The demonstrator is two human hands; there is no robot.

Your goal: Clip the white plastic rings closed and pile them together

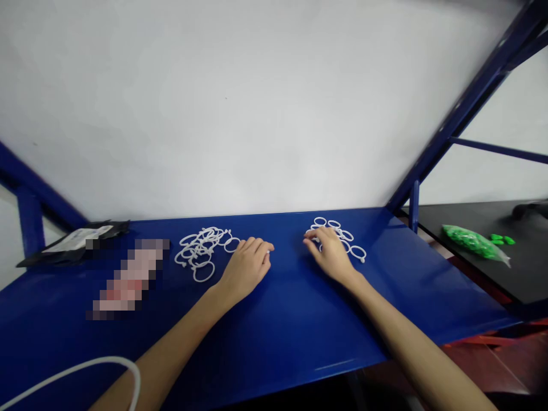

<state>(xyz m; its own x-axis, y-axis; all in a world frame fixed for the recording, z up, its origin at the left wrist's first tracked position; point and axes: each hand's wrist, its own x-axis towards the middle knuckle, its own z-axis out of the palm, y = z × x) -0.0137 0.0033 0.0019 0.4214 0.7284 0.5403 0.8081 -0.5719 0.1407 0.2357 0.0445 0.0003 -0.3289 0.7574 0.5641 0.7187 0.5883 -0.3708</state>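
Observation:
My left hand (250,264) is closed just above the blue table, right of a loose pile of thin white plastic rings (204,272). A small white tip, like the knob on these rings, pokes out at its fingertips; the rest of that piece is hidden by the fingers. My right hand (333,256) hovers over or rests on a second, smaller group of white rings (358,252). Its thumb and forefinger are apart with nothing visible between them. Some of those rings are covered by the hand.
The blue table (282,319) meets a pale wall. At the left lie a black plastic bag with a white label (79,238) and a pixelated item (132,277). A white cord (103,360) loops near my left forearm. A bag of green pieces (473,242) lies on a black table.

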